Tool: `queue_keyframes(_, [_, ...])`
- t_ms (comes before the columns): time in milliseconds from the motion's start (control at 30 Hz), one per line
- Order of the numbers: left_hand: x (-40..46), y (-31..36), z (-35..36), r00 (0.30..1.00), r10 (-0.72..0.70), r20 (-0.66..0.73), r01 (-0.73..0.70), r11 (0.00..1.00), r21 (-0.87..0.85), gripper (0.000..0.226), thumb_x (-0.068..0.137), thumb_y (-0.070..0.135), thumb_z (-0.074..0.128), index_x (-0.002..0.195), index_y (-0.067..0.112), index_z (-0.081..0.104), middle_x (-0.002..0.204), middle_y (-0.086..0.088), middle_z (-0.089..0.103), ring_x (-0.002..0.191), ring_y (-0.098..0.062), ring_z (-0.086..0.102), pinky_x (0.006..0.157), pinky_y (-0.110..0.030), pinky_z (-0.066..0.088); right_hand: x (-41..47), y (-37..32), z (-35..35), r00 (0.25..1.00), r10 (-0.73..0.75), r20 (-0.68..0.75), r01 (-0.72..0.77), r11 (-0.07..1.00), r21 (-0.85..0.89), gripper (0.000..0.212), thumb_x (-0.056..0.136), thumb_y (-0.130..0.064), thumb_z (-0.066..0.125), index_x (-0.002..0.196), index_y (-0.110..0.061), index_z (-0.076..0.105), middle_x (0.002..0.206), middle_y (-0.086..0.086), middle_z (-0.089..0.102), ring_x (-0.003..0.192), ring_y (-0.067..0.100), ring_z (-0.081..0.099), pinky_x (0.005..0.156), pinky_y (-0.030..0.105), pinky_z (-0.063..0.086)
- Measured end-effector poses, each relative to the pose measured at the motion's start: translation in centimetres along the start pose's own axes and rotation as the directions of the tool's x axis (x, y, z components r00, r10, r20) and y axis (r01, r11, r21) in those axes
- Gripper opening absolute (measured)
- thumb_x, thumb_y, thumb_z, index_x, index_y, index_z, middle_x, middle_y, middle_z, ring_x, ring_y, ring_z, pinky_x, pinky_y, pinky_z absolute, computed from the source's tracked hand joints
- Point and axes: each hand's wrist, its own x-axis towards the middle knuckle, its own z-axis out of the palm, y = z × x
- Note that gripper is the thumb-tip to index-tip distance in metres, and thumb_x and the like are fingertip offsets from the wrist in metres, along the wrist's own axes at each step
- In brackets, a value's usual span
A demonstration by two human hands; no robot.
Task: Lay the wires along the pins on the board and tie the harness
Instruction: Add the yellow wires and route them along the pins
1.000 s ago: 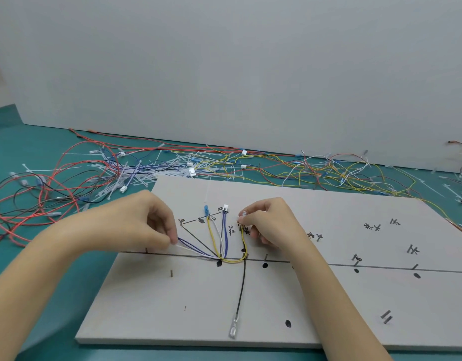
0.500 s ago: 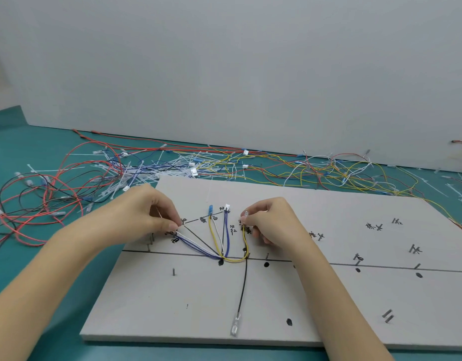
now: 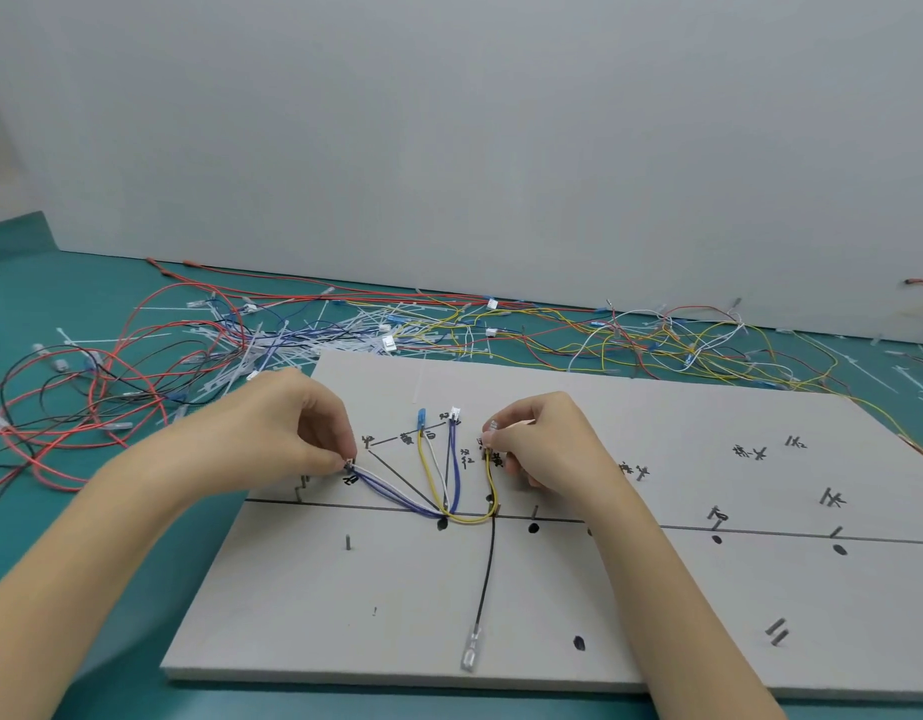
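Observation:
A grey harness board (image 3: 630,589) with pins and black markings lies on the green table. My left hand (image 3: 293,428) pinches the white connector end of a blue and white wire pair (image 3: 391,493) near a pin at the board's left. My right hand (image 3: 542,439) pinches the yellow wire (image 3: 488,491) by its clear terminal. The wires meet at a pin on the black line (image 3: 443,511). A black wire (image 3: 485,574) runs down to a clear terminal (image 3: 471,651). Upright yellow, white and blue wires (image 3: 438,465) end in a blue terminal and a white connector.
Loose red, black, yellow, white and blue wires and white cable ties (image 3: 272,350) lie in a tangle on the green table behind and to the left of the board. A grey wall (image 3: 449,148) stands behind. More pins (image 3: 776,631) stick up at the board's right.
My left hand has carried the blue and white wire end up and to the right across the board's left part. My right hand has stayed on the yellow wire.

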Motion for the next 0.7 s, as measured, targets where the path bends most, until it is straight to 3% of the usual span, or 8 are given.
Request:
queue_keyframes(133, [0.02,0.32,0.5,1.0,0.02,-0.021,-0.019,0.997,0.077,0.024,0.071,0.007,0.072,0.065,0.03,0.071,0.063,0.012,0.07,0.059,-0.002,0.063,0.053,-0.008,0.042,0.0,0.02,0.02,1.0,-0.005,-0.004,0.005,1.0,-0.011,0.007,0.085,-0.013,0.066,0.082,-0.01,0.072,0.051,0.001,0.057,0.03,0.004,0.041,0.037,0.015,0.03])
queue_keyframes(267, [-0.1,0.34,0.41,1.0,0.007,0.012,-0.008,0.996,0.093,0.031,0.067,0.002,0.069,0.07,0.032,0.07,0.071,0.021,0.068,0.068,0.001,0.064,0.057,-0.009,0.045,0.02,-0.02,0.06,1.0,-0.009,-0.006,0.009,1.0,-0.022,0.007,0.085,-0.013,0.066,0.083,-0.01,0.071,0.052,0.0,0.057,0.03,0.003,0.041,0.037,0.015,0.031])
queue_keyframes(467, [0.19,0.09,0.52,1.0,-0.009,-0.01,0.01,0.997,0.081,0.03,0.079,-0.002,0.072,0.081,0.028,0.076,0.071,0.017,0.069,0.063,0.013,0.058,0.057,-0.004,0.041,-0.08,-0.01,0.03,1.0,-0.012,-0.006,0.012,1.0,-0.028,0.007,0.085,-0.013,0.066,0.083,-0.01,0.072,0.053,-0.001,0.057,0.03,0.002,0.043,0.038,0.015,0.032])
queue_keyframes(633, [0.49,-0.26,0.9,0.999,0.031,-0.021,-0.028,0.989,0.144,0.036,0.084,0.006,0.071,0.073,0.04,0.072,0.091,0.011,0.06,0.087,0.0,0.052,0.066,-0.011,0.036,-0.13,-0.08,0.08,1.0,-0.017,-0.008,0.017,0.999,-0.04,0.007,0.085,-0.014,0.065,0.083,-0.012,0.071,0.051,-0.002,0.056,0.031,0.003,0.043,0.039,0.016,0.032])
queue_keyframes(700, [0.56,-0.34,0.96,0.998,0.05,-0.04,-0.043,0.987,0.154,0.03,0.082,0.01,0.074,0.073,0.039,0.074,0.092,0.01,0.053,0.087,-0.001,0.049,0.068,-0.017,0.036,-0.13,-0.08,0.1,1.0,-0.019,-0.01,0.018,0.999,-0.042,0.007,0.085,-0.014,0.066,0.082,-0.012,0.071,0.051,-0.003,0.056,0.031,0.003,0.043,0.038,0.016,0.032])
